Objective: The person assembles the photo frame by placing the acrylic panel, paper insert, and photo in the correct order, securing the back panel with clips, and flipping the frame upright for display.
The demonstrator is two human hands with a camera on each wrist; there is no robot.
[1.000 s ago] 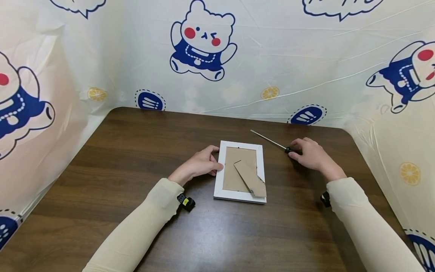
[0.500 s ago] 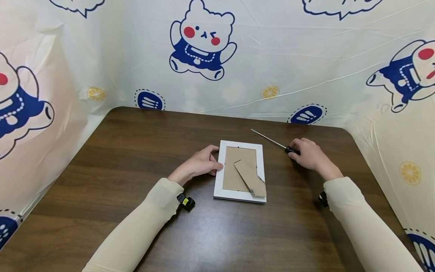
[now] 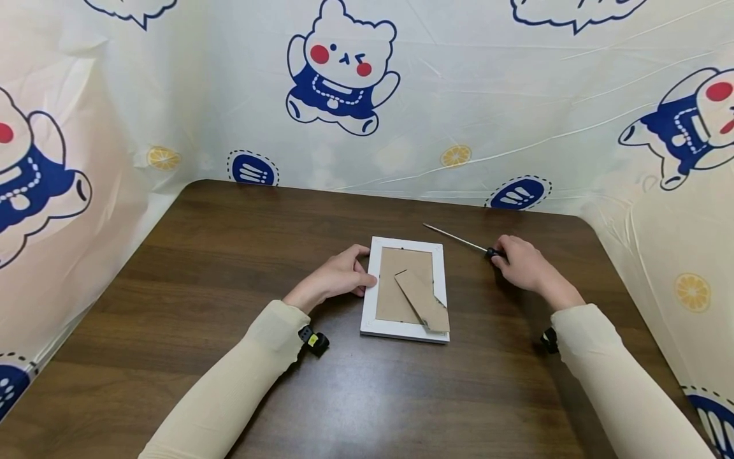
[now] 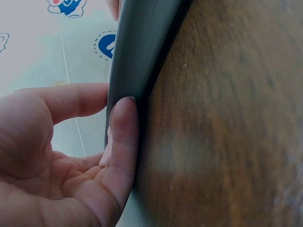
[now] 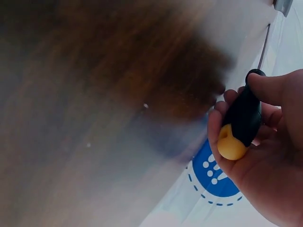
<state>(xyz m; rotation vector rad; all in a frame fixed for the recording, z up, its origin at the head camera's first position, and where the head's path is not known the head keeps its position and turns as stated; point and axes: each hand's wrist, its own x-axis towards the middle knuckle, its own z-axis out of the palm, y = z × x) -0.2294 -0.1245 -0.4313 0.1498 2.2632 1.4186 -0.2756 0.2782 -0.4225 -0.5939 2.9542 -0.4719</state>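
Observation:
A white picture frame (image 3: pixel 439 271) lies back side up on the table, its brown backing board (image 3: pixel 392 299) showing. A cardboard stand flap (image 3: pixel 427 303) slants across the lower right of that board. My left hand (image 3: pixel 335 275) pinches the frame's left edge; in the left wrist view, thumb and fingertips meet the frame's side (image 4: pixel 137 52). To the right of the frame, my right hand (image 3: pixel 526 262) grips a screwdriver (image 3: pixel 455 238) by its handle. The black handle with a yellow end (image 5: pixel 242 116) lies across the curled fingers in the right wrist view, the shaft pointing away to the left.
The dark wooden table (image 3: pixel 275 229) has rounded far corners. A pale curtain (image 3: pixel 436 83) printed with cartoon bears hangs along its back and both sides. Black wrist cameras (image 3: pixel 314 341) sit at both cuffs.
My right hand's fingers have drawn in around the screwdriver handle, now more covered. The screwdriver's tip has dropped slightly toward me. Left hand and picture frame stay in place.

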